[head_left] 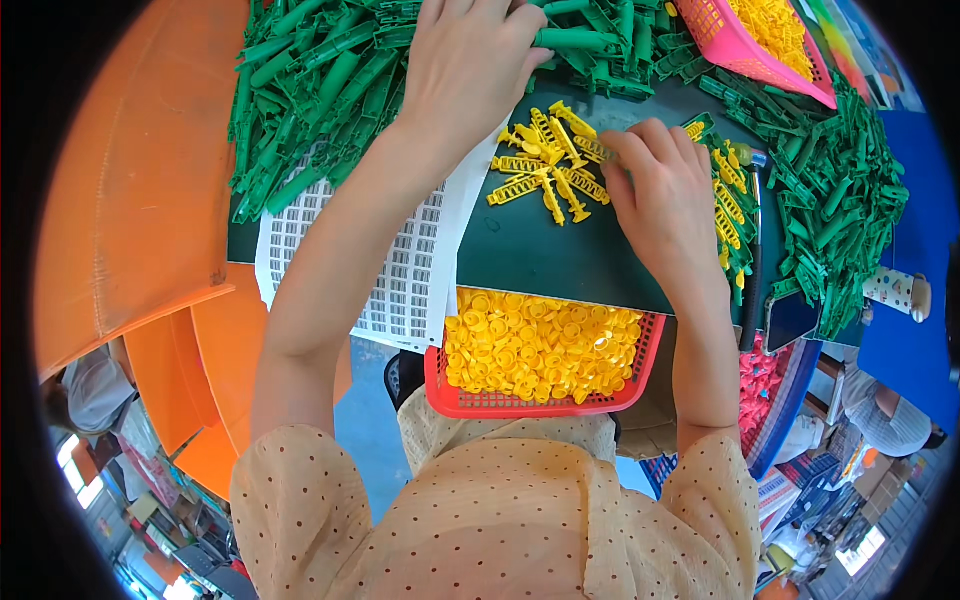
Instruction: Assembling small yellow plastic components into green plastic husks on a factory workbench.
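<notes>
Head view: your left hand (468, 62) reaches into the green parts (320, 80), grip hidden; your right hand (665, 195) pinches a yellow comb piece (595, 150) on the desk (560, 250). Careless sweeps could knock pieces into the red basket (540, 403).

Dark green table (560, 250) surface, strewn at 12 o'clock with bright yellow ladder-shaped plastic pieces (545, 165). Heaped green plastic tubes (320, 70) at 11 o'clock and more at 2 o'clock. Red mesh plastic basket (540, 402) at centre, filled with yellow round plastic caps (540, 345). Pink mesh basket (745, 50) at 1 o'clock, yellow inside. White sheet of grey-printed labels (400, 280) in a grid pattern. Orange plastic crate (140, 200) at 9 o'clock. Cream sleeve (300, 480) with small brown dots.
</notes>
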A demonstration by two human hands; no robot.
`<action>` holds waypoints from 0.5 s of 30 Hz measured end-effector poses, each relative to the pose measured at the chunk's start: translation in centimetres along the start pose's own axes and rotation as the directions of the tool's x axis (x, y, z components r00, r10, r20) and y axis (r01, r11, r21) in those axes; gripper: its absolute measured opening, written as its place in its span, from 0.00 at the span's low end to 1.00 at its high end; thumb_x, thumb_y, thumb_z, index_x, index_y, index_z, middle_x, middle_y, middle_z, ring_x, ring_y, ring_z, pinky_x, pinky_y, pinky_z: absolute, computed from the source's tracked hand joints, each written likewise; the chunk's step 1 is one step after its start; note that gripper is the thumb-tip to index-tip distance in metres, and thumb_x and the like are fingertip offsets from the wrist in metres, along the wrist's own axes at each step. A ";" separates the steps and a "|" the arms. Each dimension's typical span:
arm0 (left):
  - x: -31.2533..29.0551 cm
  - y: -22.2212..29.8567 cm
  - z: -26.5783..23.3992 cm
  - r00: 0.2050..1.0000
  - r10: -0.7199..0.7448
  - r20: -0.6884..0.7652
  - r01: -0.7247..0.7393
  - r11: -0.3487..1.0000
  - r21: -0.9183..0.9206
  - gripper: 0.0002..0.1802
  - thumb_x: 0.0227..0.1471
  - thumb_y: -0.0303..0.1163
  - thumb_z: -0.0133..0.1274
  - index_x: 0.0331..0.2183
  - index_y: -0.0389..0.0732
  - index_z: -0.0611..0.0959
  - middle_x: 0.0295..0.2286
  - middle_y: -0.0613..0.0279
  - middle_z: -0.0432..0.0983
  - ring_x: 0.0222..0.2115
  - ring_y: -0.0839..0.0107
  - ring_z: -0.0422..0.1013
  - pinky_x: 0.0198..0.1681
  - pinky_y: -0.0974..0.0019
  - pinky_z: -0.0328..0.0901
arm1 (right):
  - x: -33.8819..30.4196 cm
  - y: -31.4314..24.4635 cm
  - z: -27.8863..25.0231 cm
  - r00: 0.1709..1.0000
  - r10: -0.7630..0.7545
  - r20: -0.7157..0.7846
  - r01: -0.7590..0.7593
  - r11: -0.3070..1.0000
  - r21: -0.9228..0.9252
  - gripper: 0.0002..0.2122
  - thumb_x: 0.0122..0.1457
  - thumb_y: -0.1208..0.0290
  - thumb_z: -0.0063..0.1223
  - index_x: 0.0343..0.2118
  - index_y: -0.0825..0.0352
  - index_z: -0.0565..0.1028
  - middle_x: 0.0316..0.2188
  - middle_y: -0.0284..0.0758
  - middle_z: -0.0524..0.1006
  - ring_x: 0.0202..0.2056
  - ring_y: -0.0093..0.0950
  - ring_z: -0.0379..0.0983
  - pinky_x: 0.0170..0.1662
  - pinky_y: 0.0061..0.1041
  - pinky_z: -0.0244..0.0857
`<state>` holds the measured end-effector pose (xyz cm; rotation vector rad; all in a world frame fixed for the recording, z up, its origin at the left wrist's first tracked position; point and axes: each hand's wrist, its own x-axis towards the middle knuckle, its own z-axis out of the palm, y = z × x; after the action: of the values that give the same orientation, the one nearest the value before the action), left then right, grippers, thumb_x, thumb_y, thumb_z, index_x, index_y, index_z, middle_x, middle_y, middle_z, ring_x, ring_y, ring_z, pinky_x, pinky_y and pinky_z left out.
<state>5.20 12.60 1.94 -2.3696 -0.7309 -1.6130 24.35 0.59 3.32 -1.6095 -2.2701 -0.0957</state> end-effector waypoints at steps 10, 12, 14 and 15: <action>1.1 1.4 -7.8 0.763 -0.531 0.368 0.588 0.807 -0.054 0.13 0.45 0.29 0.66 0.36 0.43 0.85 0.36 0.71 0.72 0.37 0.71 0.69 0.39 0.69 0.62 | -2.2 -0.1 -2.7 0.984 0.138 -0.113 -0.095 0.942 0.322 0.12 0.57 0.82 0.58 0.45 0.67 0.80 0.36 0.34 0.76 0.32 0.24 0.72 0.37 0.21 0.66; 0.0 3.8 -9.5 0.787 -0.495 0.368 0.582 0.794 -0.177 0.09 0.44 0.26 0.63 0.33 0.45 0.86 0.36 0.66 0.73 0.39 0.67 0.69 0.37 0.65 0.63 | -2.9 -0.3 -3.0 0.946 0.235 -0.225 -0.117 0.892 0.437 0.13 0.54 0.81 0.61 0.43 0.66 0.79 0.35 0.35 0.76 0.32 0.28 0.73 0.38 0.26 0.67; -1.3 6.4 -10.8 0.755 -0.439 0.487 0.606 0.751 -0.262 0.10 0.44 0.25 0.63 0.33 0.45 0.86 0.36 0.65 0.72 0.39 0.66 0.68 0.38 0.65 0.63 | -3.6 -0.2 -3.3 0.942 0.224 -0.249 -0.098 0.895 0.436 0.15 0.54 0.84 0.61 0.45 0.67 0.79 0.36 0.35 0.76 0.31 0.25 0.72 0.37 0.22 0.67; -2.0 7.4 -11.4 0.724 -0.371 0.582 0.628 0.704 -0.332 0.10 0.43 0.24 0.63 0.33 0.45 0.86 0.36 0.64 0.72 0.39 0.65 0.67 0.38 0.65 0.63 | -4.0 -0.4 -3.3 0.941 0.228 -0.251 -0.086 0.877 0.473 0.15 0.54 0.84 0.61 0.45 0.67 0.79 0.36 0.35 0.76 0.31 0.25 0.72 0.37 0.22 0.67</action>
<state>-1.09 0.93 5.45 -3.2553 -1.3148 -1.5485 25.96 -3.96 5.22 -1.4077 -1.7537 0.2098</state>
